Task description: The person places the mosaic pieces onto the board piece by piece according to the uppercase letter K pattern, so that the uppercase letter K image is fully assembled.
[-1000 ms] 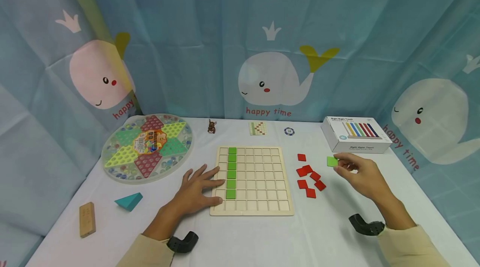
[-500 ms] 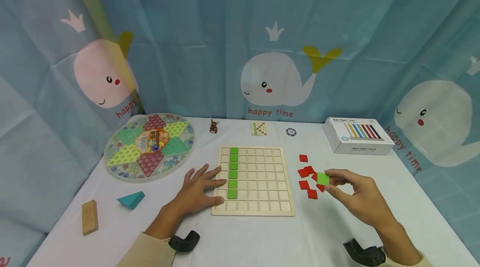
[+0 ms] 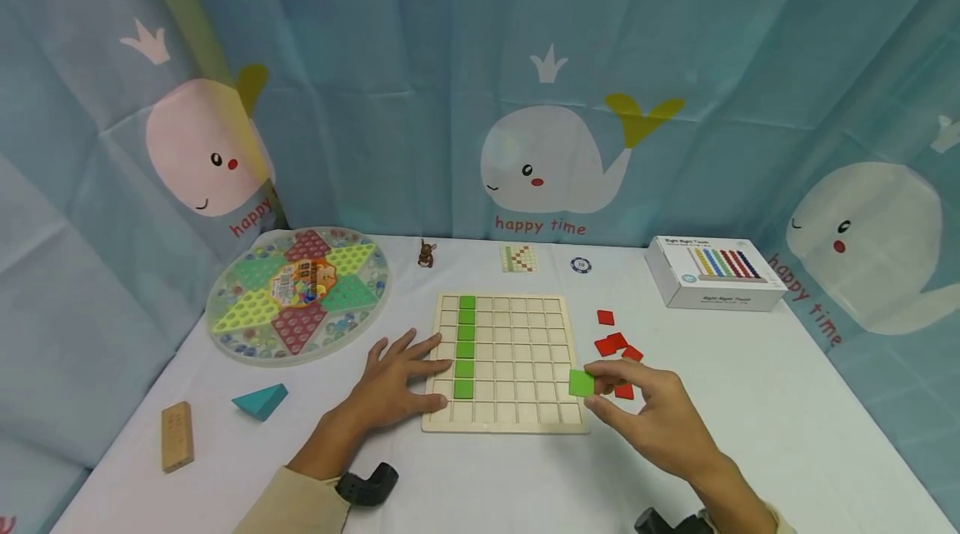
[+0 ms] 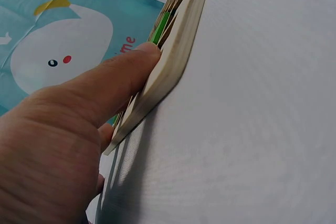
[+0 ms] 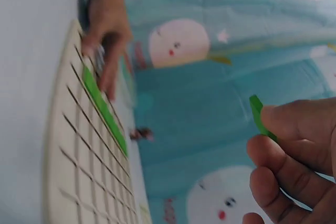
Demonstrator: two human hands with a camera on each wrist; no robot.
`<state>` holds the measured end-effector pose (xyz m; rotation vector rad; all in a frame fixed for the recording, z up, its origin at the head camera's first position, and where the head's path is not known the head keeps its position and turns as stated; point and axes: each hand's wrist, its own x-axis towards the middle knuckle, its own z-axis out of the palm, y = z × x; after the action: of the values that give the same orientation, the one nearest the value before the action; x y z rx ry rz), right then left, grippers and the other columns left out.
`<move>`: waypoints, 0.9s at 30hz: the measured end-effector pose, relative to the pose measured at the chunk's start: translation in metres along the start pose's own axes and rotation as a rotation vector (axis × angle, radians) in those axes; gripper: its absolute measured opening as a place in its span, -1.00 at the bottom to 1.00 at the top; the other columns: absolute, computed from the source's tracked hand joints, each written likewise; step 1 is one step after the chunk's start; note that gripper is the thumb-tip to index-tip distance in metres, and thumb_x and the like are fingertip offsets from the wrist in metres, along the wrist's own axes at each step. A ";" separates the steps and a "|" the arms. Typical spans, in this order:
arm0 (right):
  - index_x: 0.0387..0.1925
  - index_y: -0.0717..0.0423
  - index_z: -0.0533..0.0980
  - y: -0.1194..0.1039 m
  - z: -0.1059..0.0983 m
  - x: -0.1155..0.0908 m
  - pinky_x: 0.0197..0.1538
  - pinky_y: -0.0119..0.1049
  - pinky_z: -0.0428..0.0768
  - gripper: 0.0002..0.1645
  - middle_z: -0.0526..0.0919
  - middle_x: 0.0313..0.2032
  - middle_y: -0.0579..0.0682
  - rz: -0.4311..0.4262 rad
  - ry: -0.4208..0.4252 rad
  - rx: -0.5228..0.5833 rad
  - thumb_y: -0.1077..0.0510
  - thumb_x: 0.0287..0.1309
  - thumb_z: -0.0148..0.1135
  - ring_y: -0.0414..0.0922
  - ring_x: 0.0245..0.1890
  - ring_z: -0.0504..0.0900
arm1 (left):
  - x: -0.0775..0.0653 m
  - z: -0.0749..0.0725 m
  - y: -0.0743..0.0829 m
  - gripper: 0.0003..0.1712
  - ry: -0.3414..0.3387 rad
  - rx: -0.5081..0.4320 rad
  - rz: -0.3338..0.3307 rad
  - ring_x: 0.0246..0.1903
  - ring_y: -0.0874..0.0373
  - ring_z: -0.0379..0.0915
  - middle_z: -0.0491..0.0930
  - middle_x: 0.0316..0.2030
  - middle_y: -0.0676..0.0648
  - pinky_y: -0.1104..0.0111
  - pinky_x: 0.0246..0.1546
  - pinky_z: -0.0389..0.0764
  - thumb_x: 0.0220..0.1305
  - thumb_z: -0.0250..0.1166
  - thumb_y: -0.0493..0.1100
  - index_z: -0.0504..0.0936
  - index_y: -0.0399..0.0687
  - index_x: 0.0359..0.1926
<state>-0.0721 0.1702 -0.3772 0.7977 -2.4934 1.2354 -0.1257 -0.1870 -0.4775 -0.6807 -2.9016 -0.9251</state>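
A wooden grid board (image 3: pixel 525 417) lies on the white table, with a column of green square tiles (image 3: pixel 465 350) set in its second column from the left. My left hand (image 3: pixel 397 380) rests on the board's left edge, fingers spread; in the left wrist view the thumb (image 4: pixel 142 59) touches the rim. My right hand (image 3: pixel 656 413) pinches a green square tile (image 3: pixel 581 382) between thumb and fingers, above the board's lower right edge. In the right wrist view that tile (image 5: pixel 258 115) shows edge-on. Several red square tiles (image 3: pixel 605 317) lie right of the board, some hidden behind the right hand.
A round Chinese checkers board (image 3: pixel 251 276) lies at the left. Nearer are a teal wedge (image 3: pixel 261 402) and a wooden block (image 3: pixel 177 437). Along the back stand a small brown figurine (image 3: pixel 426 254), a pattern card (image 3: pixel 518 259), a poker chip (image 3: pixel 581 265) and a white box (image 3: pixel 716 276).
My right hand has carried the green tile leftward and nearer, from beside the white box, past the red tiles, to the board's right edge. My left hand stays on the board.
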 end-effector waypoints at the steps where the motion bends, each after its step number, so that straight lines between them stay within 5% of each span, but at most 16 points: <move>1: -0.09 0.04 0.65 -0.001 0.006 0.001 -0.15 -0.39 0.51 -0.58 0.63 -0.32 -0.29 0.006 -0.008 0.005 0.29 -0.06 0.50 -0.25 -0.32 0.57 | 0.000 0.000 0.000 -0.35 -0.003 0.000 -0.004 0.41 -0.18 -0.10 0.27 0.37 0.02 -0.18 0.27 -0.28 -0.03 0.45 0.23 0.66 0.15 0.11; 13: -0.09 0.06 0.64 0.000 0.075 0.016 -0.19 -0.18 0.60 -0.60 0.61 -0.36 -0.32 0.066 -0.165 0.130 0.32 -0.05 0.47 -0.24 -0.34 0.58 | -0.001 0.000 0.000 -0.34 0.000 0.007 0.002 0.40 -0.20 -0.09 0.28 0.36 0.00 -0.20 0.26 -0.28 -0.02 0.42 0.27 0.67 0.14 0.11; 27: -0.19 0.22 0.66 0.009 0.132 0.036 -0.30 -0.43 0.54 -0.73 0.58 -0.44 -0.24 0.117 -0.345 0.059 0.31 -0.01 0.42 -0.33 -0.41 0.50 | 0.000 0.000 -0.003 -0.34 -0.005 0.012 0.010 0.41 -0.19 -0.10 0.28 0.37 0.01 -0.21 0.25 -0.29 0.01 0.39 0.30 0.66 0.16 0.12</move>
<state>-0.1040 0.0575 -0.4477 0.9638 -2.8224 1.3103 -0.1272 -0.1891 -0.4795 -0.6979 -2.9026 -0.9056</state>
